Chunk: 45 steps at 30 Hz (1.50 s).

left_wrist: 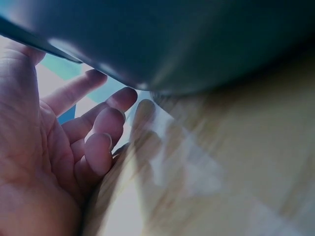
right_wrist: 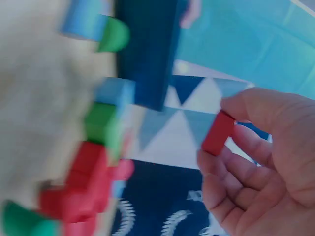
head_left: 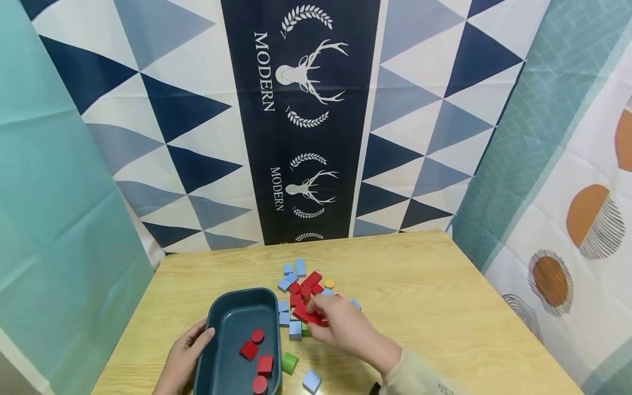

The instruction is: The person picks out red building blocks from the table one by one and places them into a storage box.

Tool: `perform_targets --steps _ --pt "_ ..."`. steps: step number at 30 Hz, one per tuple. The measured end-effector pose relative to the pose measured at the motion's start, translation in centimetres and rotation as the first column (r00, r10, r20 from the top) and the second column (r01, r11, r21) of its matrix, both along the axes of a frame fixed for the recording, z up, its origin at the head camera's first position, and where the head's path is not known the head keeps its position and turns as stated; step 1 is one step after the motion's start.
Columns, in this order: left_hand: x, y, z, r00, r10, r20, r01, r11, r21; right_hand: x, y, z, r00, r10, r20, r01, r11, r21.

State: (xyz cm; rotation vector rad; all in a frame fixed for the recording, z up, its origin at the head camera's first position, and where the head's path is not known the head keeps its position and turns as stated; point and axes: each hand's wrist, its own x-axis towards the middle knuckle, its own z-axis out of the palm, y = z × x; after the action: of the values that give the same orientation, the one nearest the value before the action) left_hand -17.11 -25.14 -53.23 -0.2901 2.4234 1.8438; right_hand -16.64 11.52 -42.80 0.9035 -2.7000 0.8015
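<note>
Right hand point(head_left: 345, 325): grip is pinching a red rectangular block point(right_wrist: 219, 133) above the block pile point(head_left: 306, 291). Left hand point(head_left: 181, 355) is holding the dark teal bin point(head_left: 245, 318) at its rim. Likely sorting reds; next move is probably needing a leftward carry, then release inside.

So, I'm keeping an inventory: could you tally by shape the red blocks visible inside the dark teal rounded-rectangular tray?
Red round cylindrical blocks: 2
Red angular blocks: 2
Total visible in the dark teal rounded-rectangular tray: 4; its near end is cut off.
</note>
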Motion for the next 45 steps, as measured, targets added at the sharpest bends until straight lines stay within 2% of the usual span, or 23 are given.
perform_targets --steps 3,5,7,10,14,18,22,26,30,35,41,45 --pt "-0.1 -0.1 0.1 1.0 -0.001 -0.002 0.001 1.0 -0.021 -1.0 -1.7 2.0 0.999 -0.013 -0.036 0.011 0.997 -0.072" --pt "0.0 -0.2 0.0 1.0 -0.006 -0.004 0.006 0.999 -0.05 -1.6 -3.2 2.5 0.999 -0.001 -0.049 -0.005 0.994 -0.106" --pt "0.1 -0.3 -0.1 1.0 -0.01 -0.001 0.01 0.997 -0.082 -2.1 -5.1 2.4 0.998 0.03 -0.055 -0.036 0.993 -0.115" --pt "0.2 -0.4 -0.1 1.0 -0.006 0.013 0.007 0.994 -0.105 -2.8 -8.2 1.0 0.994 0.097 -0.047 -0.1 0.992 -0.074" --pt "0.1 0.0 0.0 0.999 0.022 0.024 -0.02 0.997 -0.077 -3.8 -11.5 -2.1 0.985 0.172 -0.022 -0.171 0.983 0.061" --pt "0.0 0.3 -0.1 0.999 0.027 0.02 -0.026 0.998 -0.064 -4.6 -13.2 -4.9 0.99 0.142 -0.014 -0.136 0.969 0.206" --pt "0.1 0.2 -0.1 0.999 0.02 0.031 -0.018 0.997 -0.069 -4.8 -14.0 -6.2 0.993 0.088 -0.077 -0.059 0.946 0.318" --pt "0.2 0.0 0.1 0.999 0.014 0.033 -0.012 0.997 -0.071 -4.8 -14.5 -6.8 0.981 0.072 -0.177 0.005 0.915 0.404" --pt "-0.1 -0.1 0.1 0.999 0.023 0.038 -0.021 0.998 -0.062 -4.9 -14.7 -7.1 0.973 0.055 -0.226 0.05 0.899 0.436" --pt "-0.3 0.0 0.1 0.999 0.029 0.027 -0.028 0.998 -0.052 -4.9 -14.8 -6.8 0.976 0.04 -0.215 0.067 0.88 0.469" --pt "0.0 0.0 0.1 0.999 0.029 0.014 -0.028 0.998 -0.05 -4.7 -15.0 -6.6 0.985 0.039 -0.168 0.057 0.845 0.531" --pt "0.0 0.0 -0.1 0.999 0.033 0.026 -0.032 0.999 -0.036 -4.7 -14.9 -6.7 0.985 0.04 -0.167 0.057 0.84 0.539"
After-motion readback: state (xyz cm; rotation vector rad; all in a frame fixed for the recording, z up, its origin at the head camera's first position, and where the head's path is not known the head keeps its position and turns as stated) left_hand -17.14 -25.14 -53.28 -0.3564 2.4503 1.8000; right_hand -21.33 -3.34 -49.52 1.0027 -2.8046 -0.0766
